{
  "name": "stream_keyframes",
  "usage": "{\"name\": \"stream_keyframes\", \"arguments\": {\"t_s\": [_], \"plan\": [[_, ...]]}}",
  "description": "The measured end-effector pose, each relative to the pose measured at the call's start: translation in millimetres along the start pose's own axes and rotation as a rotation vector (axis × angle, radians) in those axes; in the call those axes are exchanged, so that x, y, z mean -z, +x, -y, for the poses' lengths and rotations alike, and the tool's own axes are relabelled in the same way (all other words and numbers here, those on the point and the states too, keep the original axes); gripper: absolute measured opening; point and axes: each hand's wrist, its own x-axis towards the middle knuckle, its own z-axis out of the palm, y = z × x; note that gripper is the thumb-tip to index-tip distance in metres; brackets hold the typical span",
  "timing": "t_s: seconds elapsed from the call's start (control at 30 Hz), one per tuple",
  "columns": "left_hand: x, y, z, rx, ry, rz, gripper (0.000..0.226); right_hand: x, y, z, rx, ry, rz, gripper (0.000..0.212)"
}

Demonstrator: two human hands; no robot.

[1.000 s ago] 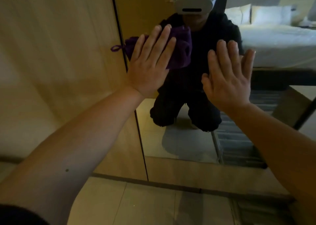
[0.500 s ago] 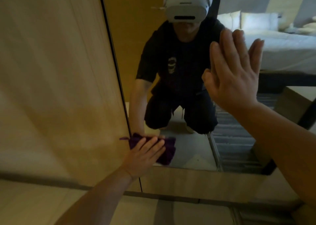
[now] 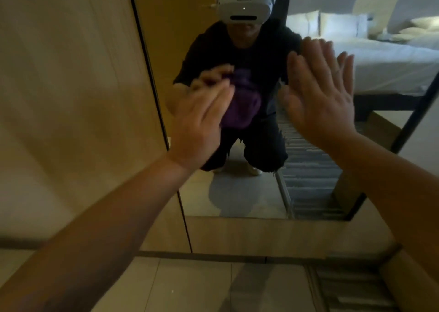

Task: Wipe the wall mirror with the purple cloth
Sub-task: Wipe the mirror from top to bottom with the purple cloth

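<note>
The wall mirror (image 3: 249, 200) fills the middle and right of the head view, set in a wooden wall. My left hand (image 3: 199, 124) presses the purple cloth (image 3: 242, 107) flat against the glass at mid height, near the mirror's left edge; the hand is blurred by motion. The cloth shows past my fingers on the right side. My right hand (image 3: 318, 95) rests flat on the glass to the right, fingers spread and upward, holding nothing. The mirror reflects a crouching person in dark clothes wearing a white headset.
A wooden panel (image 3: 71, 98) stands left of the mirror's dark edge strip (image 3: 152, 74). A wooden skirting (image 3: 261, 235) runs below the glass, with pale floor tiles (image 3: 190, 285) beneath. A bed with white pillows appears in the reflection at the upper right.
My left hand has swept the cloth from the mirror's bottom left corner back up to mid height. My right hand has stayed flat on the glass.
</note>
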Motion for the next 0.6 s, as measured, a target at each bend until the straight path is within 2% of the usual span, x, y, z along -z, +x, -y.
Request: {"name": "stream_keyframes", "arguments": {"t_s": [0.07,0.17,0.3,0.43,0.6], "plan": [[-9,60,7,-0.083,0.115,-0.102,0.029,3,-5,-16,-0.036,-0.013,0.002,0.061],[-40,69,-2,-0.186,0.203,-0.009,0.032,-8,-8,-33,-0.018,-0.018,-0.066,0.058],[-73,-31,-26,-0.393,0.203,0.257,0.041,-30,-8,-45,0.091,-0.069,-0.285,0.057],[-83,-122,-35,-0.455,0.18,0.326,0.047,-36,-7,-50,0.141,-0.06,-0.378,0.054],[-68,-229,-35,-0.645,0.244,0.667,0.066,-38,-6,-49,0.141,-0.053,-0.421,0.053]]}}
